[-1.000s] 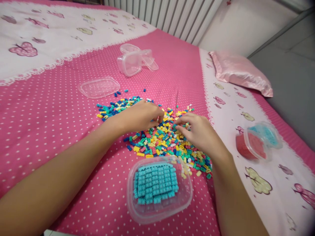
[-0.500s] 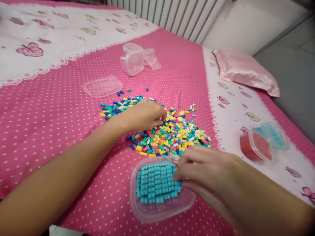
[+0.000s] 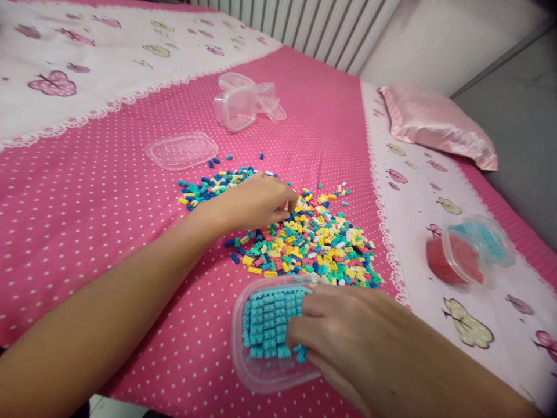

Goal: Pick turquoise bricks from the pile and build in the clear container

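Observation:
A clear plastic container (image 3: 256, 380) at the front holds turquoise toy bricks (image 3: 272, 322) fitted in tight rows. Over its right side, my right hand (image 3: 335, 331) is closed, thumb and fingers pinched on a small turquoise brick (image 3: 300, 353) beside the front end of the rows. My left hand (image 3: 265, 200) rests at the middle of a spread pile of mixed loose toy bricks (image 3: 322, 241) in yellow, green, blue, white and red. Its fingers are curled down at the pile, and anything between the fingertips is too small to make out.
A clear lid (image 3: 183, 151) lies behind the pile, with empty clear tubs (image 3: 239, 107) farther back. At the right stand a container of red bricks (image 3: 450, 261) and one of blue bricks (image 3: 489, 241). A pink pillow (image 3: 439, 125) lies on the polka-dot bed cover (image 3: 108, 203).
My right hand has moved left and toward the front of the container, bringing a turquoise brick to the front end of the rows. My left hand has stayed nearly still at the pile.

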The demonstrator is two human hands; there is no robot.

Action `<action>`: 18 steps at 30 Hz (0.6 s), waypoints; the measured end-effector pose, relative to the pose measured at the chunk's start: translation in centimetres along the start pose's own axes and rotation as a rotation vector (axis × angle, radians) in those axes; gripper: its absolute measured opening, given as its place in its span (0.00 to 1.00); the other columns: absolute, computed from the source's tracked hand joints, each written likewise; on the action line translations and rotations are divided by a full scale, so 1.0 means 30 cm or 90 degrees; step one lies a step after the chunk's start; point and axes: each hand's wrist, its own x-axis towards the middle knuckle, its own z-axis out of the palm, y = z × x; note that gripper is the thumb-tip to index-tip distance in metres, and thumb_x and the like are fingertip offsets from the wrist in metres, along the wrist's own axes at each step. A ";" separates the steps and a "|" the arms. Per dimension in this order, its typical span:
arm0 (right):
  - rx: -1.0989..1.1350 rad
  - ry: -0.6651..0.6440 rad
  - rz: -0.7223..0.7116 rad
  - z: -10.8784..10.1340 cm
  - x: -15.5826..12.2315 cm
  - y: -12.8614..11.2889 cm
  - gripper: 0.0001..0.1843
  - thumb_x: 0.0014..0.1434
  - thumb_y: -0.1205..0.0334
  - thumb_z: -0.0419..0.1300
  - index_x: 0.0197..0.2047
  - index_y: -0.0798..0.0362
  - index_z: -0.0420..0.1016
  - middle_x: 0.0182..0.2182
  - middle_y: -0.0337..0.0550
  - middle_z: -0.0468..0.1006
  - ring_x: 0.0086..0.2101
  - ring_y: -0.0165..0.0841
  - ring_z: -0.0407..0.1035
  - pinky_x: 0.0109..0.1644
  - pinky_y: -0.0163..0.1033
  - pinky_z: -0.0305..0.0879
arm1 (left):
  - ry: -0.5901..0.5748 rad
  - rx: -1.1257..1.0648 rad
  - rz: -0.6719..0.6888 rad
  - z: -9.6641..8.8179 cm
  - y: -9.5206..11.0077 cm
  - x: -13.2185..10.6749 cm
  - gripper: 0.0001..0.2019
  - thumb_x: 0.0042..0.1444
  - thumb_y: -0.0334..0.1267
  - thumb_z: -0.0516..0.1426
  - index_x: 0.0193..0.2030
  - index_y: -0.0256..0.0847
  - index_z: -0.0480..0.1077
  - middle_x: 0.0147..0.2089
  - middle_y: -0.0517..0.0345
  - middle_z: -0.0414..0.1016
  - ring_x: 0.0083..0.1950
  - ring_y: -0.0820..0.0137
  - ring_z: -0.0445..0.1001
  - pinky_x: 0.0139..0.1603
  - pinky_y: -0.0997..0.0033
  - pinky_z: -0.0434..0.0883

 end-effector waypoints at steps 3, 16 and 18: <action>-0.001 0.016 0.044 0.004 0.007 -0.009 0.12 0.54 0.76 0.60 0.33 0.48 0.78 0.28 0.38 0.81 0.27 0.33 0.74 0.27 0.38 0.60 | 0.002 0.001 0.003 -0.002 0.001 -0.002 0.08 0.64 0.34 0.56 0.44 0.41 0.77 0.42 0.55 0.81 0.42 0.66 0.75 0.41 0.68 0.60; -0.062 -0.056 0.038 0.027 0.047 -0.005 0.13 0.53 0.74 0.59 0.24 0.47 0.78 0.18 0.37 0.76 0.20 0.31 0.68 0.25 0.36 0.60 | -0.002 0.017 -0.005 0.001 0.001 -0.002 0.08 0.65 0.35 0.56 0.45 0.42 0.76 0.42 0.57 0.81 0.43 0.65 0.76 0.42 0.66 0.60; -0.065 -0.058 0.038 0.023 0.050 -0.009 0.13 0.52 0.75 0.59 0.24 0.47 0.78 0.17 0.36 0.75 0.19 0.32 0.67 0.25 0.37 0.59 | 0.000 0.018 -0.006 0.002 0.001 -0.002 0.08 0.64 0.35 0.56 0.45 0.42 0.76 0.43 0.57 0.81 0.44 0.65 0.76 0.42 0.66 0.59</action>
